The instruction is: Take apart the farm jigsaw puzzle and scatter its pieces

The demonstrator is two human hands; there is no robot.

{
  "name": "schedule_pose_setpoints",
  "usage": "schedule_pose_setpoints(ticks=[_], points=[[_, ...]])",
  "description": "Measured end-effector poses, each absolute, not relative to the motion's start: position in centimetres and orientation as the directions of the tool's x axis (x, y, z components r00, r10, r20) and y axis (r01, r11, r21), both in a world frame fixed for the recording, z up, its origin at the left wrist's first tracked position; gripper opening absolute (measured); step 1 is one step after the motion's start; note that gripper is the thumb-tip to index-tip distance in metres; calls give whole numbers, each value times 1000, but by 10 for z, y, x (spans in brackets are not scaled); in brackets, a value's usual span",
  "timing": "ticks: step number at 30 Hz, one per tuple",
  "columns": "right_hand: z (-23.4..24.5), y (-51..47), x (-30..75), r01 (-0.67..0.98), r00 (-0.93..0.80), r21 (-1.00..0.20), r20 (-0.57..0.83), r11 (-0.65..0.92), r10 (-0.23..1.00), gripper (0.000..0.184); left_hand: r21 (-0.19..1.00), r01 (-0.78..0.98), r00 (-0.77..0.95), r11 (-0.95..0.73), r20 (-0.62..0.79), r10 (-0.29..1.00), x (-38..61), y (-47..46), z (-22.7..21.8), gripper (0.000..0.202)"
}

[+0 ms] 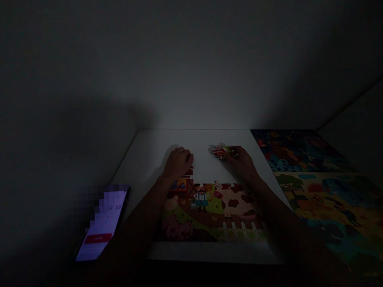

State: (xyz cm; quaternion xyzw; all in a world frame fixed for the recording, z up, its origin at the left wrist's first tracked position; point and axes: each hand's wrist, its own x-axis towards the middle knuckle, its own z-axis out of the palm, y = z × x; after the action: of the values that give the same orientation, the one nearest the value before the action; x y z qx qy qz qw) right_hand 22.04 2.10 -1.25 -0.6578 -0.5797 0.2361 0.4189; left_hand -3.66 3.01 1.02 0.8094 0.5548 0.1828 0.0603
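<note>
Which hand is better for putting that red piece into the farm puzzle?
Probably the right hand: it holds the red piece just beyond the farm puzzle. The left hand is apart from that piece, by the puzzle's far left part.

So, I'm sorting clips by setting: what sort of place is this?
Probably a dimly lit indoor spot, perhaps at home: a white surface stands against a plain wall, bearing a partly assembled farm puzzle, with a lit phone off to the left.
</note>
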Motion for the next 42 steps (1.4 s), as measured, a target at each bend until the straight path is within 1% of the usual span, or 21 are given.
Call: schedule_pose_setpoints(ticks=[3, 7, 14, 20, 25, 30, 34, 42], points=[[-11, 20, 220, 565, 212, -825, 149, 3, 966, 63, 303, 874, 320, -381, 233, 918, -37, 29, 10, 27], [-10, 18, 219, 585, 225, -811, 149, -12, 963, 62, 312, 878, 310, -362, 205, 928, -37, 28, 12, 28], [-1, 13, 216, 578, 224, -815, 96, -53, 970, 68, 307, 889, 288, -340, 202, 936, -36, 26, 15, 34], [3, 13, 215, 582, 257, -806, 58, -107, 965, 68, 379, 844, 317, -381, 221, 922, -38, 27, 15, 42], [6, 11, 214, 579, 259, -810, 67, -99, 964, 65, 376, 822, 358, -427, 241, 902, -39, 27, 13, 47], [9, 10, 215, 588, 267, -802, 69, -105, 961, 68, 406, 813, 346, -418, 239, 907, -39, 26, 11, 47], [9, 10, 215, 568, 278, -816, 69, -106, 958, 68, 401, 821, 341, -406, 226, 913, -39, 25, 13, 48], [14, 9, 212, 562, 307, -807, 2, -180, 952, 66, 434, 815, 317, -383, 219, 923, -40, 25, 13, 38]])
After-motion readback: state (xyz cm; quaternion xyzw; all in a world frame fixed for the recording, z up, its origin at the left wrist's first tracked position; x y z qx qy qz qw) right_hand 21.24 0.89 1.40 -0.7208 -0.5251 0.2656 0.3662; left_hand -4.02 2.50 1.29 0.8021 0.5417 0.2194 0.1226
